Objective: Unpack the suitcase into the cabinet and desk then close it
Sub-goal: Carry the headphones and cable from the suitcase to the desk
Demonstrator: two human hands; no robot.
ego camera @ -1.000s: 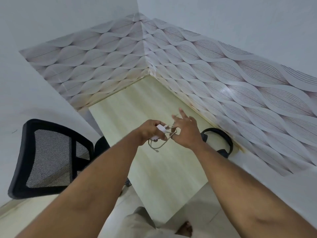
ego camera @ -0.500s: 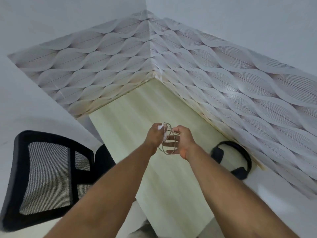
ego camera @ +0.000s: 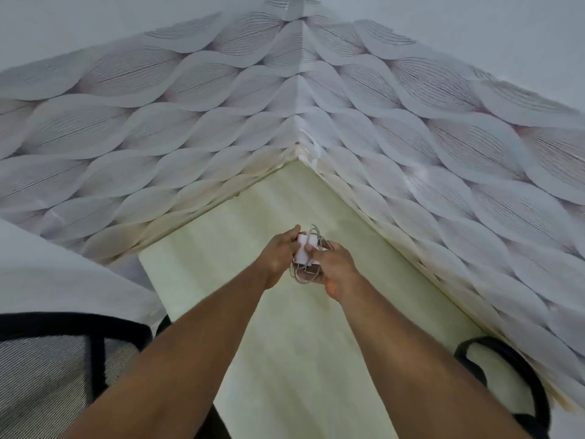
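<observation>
Over the pale wooden desk (ego camera: pixel 278 343) both my hands hold a white charger plug (ego camera: pixel 304 251) with its thin cable coiled in loops (ego camera: pixel 316 234). My left hand (ego camera: pixel 280 253) grips the plug from the left side. My right hand (ego camera: pixel 335 267) pinches the plug and the coiled cable from the right, thumb on top. The bundle hangs above the desk's far half, near the corner. The suitcase and the cabinet are out of view.
Black headphones (ego camera: pixel 519 375) lie on the desk at the right, against the wall. A black mesh office chair (ego camera: pixel 63 359) stands at the lower left beside the desk. Patterned wallpaper (ego camera: pixel 190 137) lines both walls that meet at the desk's corner.
My hands have moved forward toward the desk's corner with the charger. The loose cable loops have been gathered tighter around the plug. The view has tilted up and to the right.
</observation>
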